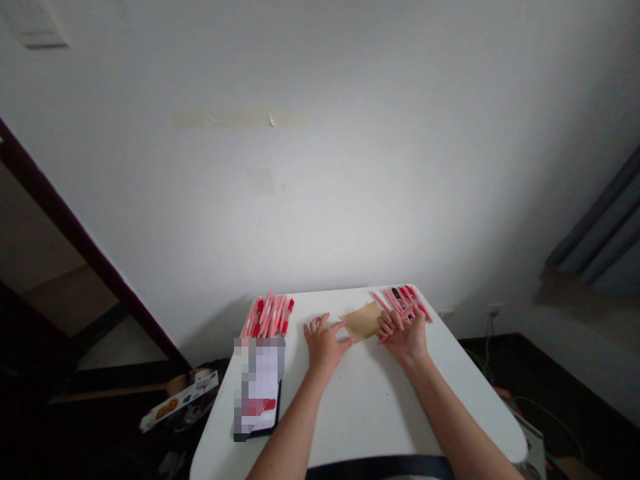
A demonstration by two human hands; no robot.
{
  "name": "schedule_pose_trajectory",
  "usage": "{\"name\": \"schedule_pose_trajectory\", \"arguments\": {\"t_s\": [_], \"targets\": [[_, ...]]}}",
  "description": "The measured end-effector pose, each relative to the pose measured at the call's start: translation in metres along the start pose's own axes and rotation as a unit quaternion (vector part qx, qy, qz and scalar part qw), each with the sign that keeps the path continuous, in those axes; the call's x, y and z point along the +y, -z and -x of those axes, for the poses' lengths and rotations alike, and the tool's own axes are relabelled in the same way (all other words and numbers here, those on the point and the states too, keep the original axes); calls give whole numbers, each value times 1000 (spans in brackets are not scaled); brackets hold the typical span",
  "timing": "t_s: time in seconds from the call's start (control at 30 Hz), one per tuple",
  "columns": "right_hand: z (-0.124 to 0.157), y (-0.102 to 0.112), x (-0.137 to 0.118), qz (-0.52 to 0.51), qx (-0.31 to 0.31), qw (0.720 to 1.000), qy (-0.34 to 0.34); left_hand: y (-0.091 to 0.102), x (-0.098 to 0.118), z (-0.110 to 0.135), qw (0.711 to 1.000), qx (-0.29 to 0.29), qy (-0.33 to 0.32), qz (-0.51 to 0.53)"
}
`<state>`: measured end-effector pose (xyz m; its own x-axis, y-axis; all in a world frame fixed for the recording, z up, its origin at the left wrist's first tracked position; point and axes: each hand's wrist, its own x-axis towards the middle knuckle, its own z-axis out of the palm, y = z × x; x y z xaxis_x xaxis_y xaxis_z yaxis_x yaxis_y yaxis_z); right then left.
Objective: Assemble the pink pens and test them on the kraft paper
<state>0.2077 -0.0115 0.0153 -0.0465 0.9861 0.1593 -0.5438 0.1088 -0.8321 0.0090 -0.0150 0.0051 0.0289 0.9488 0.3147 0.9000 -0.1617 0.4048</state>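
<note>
Holds at least one pink pen (409, 311) in the right hand (407, 340), palm turned up and fingers curled closed around it, not far from the far right corner of the table (370, 420). Slants the pen's long axis from near left toward that same corner; cannot tell which end bears the tip. Spreads the left hand (323, 343) at the left end of a brown sheet (361, 323), with thumb and forefinger apart beside its edge; cannot tell whether actually touching. Has the sheet between both hands, toward the table's far edge, with its long axis running mostly side to side, right end slightly farther off and partly hidden behind the right fingers. Shows more pens (391, 299) in the far right corner, lined up roughly parallel to the right edge. Shows a fanned pile of pink and red pens (270, 317) in the far left corner, pointing mostly near to far. Has a phone (265, 400), partly pixelated, lengthwise by the left edge.
</note>
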Motion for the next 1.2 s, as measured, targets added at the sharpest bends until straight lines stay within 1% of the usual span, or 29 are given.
{"name": "schedule_pose_trajectory", "arguments": {"t_s": [0.07,0.23,0.4,0.5,0.63,0.73,0.93,1.07,1.2], "targets": [[0,0,0,-9,2,1000,1,-1,0,0,1000,0,-1,0],[0,2,-1,12,3,1000,10,-1,-1,0,1000,-4,1,3],[-1,0,-1,12,34,999,22,-1,-1,0,1000,-1,-1,2],[-1,-2,0,-60,43,997,4,-2,-1,0,1000,1,-1,-3],[-2,-2,2,-186,10,982,-36,-3,-2,0,1000,0,-5,-9],[-2,-1,3,-229,0,972,-50,-3,-2,0,1000,2,-3,-10],[-5,1,4,-215,20,975,-48,-3,-1,1,1000,3,-4,-7],[-8,3,3,-182,61,981,-11,-2,-1,1,1000,6,2,-19],[-9,5,1,-162,107,981,24,-2,-2,1,999,18,11,-42]]}}
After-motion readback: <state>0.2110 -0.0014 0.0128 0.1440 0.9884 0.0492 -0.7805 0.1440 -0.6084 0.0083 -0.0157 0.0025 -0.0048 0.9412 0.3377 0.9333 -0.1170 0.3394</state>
